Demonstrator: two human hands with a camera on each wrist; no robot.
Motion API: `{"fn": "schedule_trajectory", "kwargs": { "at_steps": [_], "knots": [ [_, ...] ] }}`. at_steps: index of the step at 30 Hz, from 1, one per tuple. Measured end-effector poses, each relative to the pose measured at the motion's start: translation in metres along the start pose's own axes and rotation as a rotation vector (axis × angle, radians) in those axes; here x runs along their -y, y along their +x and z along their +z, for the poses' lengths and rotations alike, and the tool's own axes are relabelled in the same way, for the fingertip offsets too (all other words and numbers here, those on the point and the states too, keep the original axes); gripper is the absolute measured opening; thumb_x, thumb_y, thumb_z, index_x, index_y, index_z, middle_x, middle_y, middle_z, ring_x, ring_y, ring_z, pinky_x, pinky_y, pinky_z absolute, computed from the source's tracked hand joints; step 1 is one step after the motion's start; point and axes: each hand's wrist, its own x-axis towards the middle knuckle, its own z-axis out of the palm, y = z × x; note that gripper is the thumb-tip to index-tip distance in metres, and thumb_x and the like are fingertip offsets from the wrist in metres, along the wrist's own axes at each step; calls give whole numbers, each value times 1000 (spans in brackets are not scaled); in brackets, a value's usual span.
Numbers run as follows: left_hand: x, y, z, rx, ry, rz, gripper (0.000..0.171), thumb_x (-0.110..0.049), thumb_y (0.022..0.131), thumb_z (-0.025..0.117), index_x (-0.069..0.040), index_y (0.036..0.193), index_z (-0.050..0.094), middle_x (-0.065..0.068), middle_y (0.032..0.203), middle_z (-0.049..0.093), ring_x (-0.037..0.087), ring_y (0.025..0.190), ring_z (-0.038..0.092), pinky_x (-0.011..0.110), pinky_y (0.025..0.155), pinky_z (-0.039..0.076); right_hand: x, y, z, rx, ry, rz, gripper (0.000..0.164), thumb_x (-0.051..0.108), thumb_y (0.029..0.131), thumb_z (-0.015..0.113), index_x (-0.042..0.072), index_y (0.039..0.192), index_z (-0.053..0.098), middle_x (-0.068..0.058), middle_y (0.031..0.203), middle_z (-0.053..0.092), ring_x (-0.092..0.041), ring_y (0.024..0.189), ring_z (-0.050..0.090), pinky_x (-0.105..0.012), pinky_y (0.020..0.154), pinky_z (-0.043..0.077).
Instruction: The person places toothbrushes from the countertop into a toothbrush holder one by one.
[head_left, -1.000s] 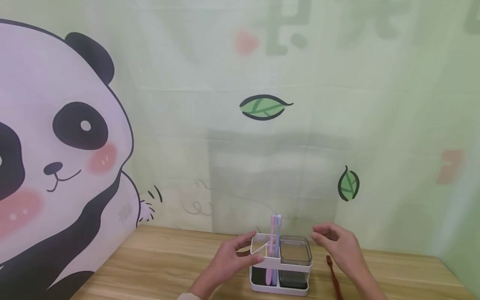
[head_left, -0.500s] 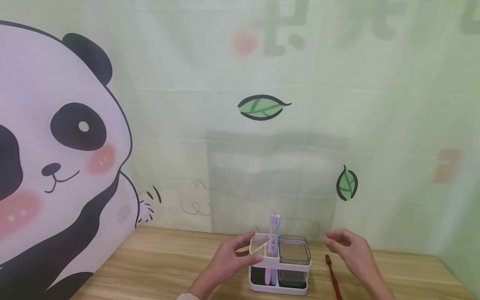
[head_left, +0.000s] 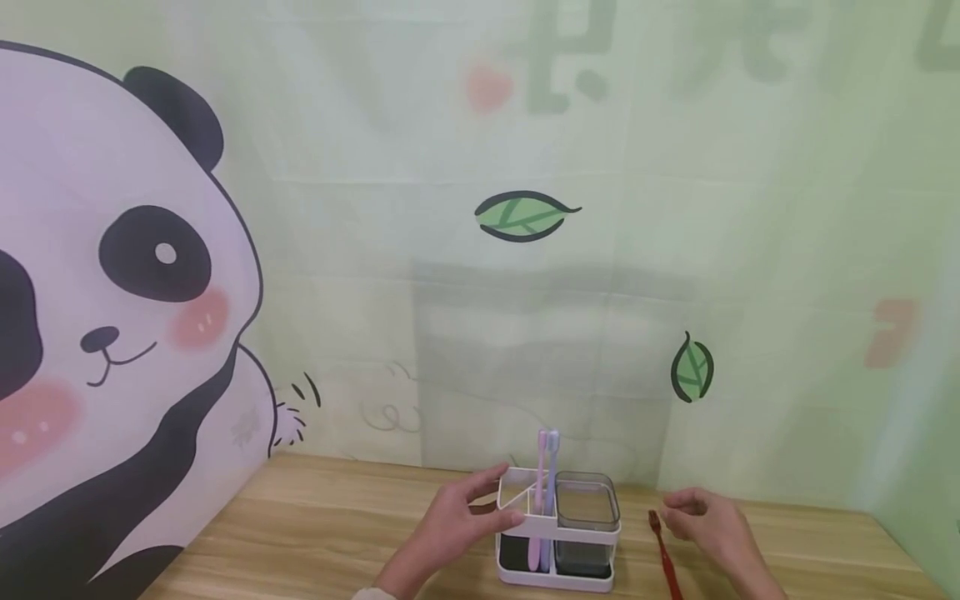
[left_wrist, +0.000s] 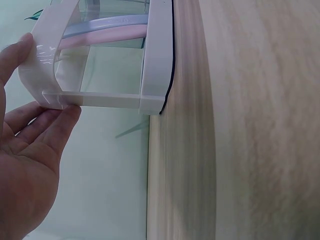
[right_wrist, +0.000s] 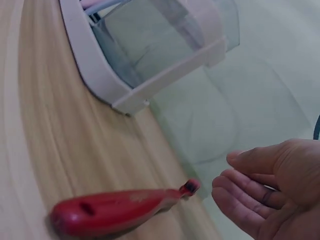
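Note:
A white toothbrush holder (head_left: 549, 527) stands on the wooden table, with a pink toothbrush (head_left: 540, 475) and a blue toothbrush (head_left: 552, 475) upright in one slot. A clear grey cup (head_left: 587, 508) sits in its right compartment. My left hand (head_left: 465, 521) holds the holder's upper frame at the left corner; in the left wrist view the thumb (left_wrist: 22, 49) and fingertips (left_wrist: 70, 112) lie on two sides of that frame. To the right of the holder a red toothbrush (head_left: 663, 554) lies on the table. Beside its head hovers my right hand (head_left: 708, 525), fingers loosely bent, holding nothing.
The wooden table (head_left: 315, 533) runs back to a pale green cloth backdrop (head_left: 360, 275). A large printed panda (head_left: 135, 333) fills the left side. The table's back edge lies close behind the holder.
My right hand has moved away from the cup, to the right and down, to beside the red toothbrush's head. The left hand stays on the holder.

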Motion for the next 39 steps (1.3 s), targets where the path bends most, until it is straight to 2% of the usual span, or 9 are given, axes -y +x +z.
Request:
{"fn": "schedule_trajectory", "kwargs": {
  "at_steps": [5, 11, 14, 22, 29, 39],
  "knots": [
    [-2, 0, -1, 2, 15, -1, 69, -15, 93, 85, 8, 151, 53, 33, 145, 57, 51, 125, 62, 40, 96, 61, -11, 1, 2, 20, -49, 5, 21, 2, 95, 73, -11, 111, 71, -12, 96, 74, -25, 85, 71, -42, 77, 64],
    [-3, 0, -1, 6, 4, -1, 70, -13, 93, 84, 9, 151, 52, 34, 145, 56, 52, 126, 61, 40, 97, 61, -20, 2, 10, 66, 35, 76, 20, 1, 95, 73, -13, 109, 68, -10, 91, 72, -23, 81, 69, -38, 73, 64],
    [-2, 0, -1, 7, 6, -8, 69, -15, 94, 84, 7, 151, 52, 34, 145, 56, 52, 126, 61, 40, 97, 61, -23, 0, 13, 65, 46, 52, 18, -1, 93, 75, -13, 104, 68, -9, 85, 72, -24, 78, 70, -37, 70, 63],
    [-1, 0, 0, 2, 3, -12, 69, -14, 94, 84, 7, 151, 53, 33, 146, 56, 51, 128, 60, 39, 97, 61, -22, 0, 21, 25, -76, -6, 18, 0, 83, 83, -8, 91, 69, -4, 79, 68, -20, 73, 65, -30, 64, 58],
    [-2, 1, 0, -2, 17, -10, 69, -14, 93, 85, 6, 151, 53, 32, 146, 57, 49, 129, 60, 39, 98, 61, -20, 0, 24, -12, -190, -70, 13, 3, 79, 83, -1, 80, 71, -2, 74, 66, -21, 73, 60, -33, 65, 53],
    [0, 2, -1, -1, 29, -6, 69, -17, 93, 85, 6, 150, 54, 31, 147, 56, 50, 131, 58, 39, 100, 60, -18, 0, 25, -5, -169, -22, 8, 3, 81, 79, -2, 82, 74, -2, 74, 67, -19, 71, 60, -29, 62, 52]
  ]
}}
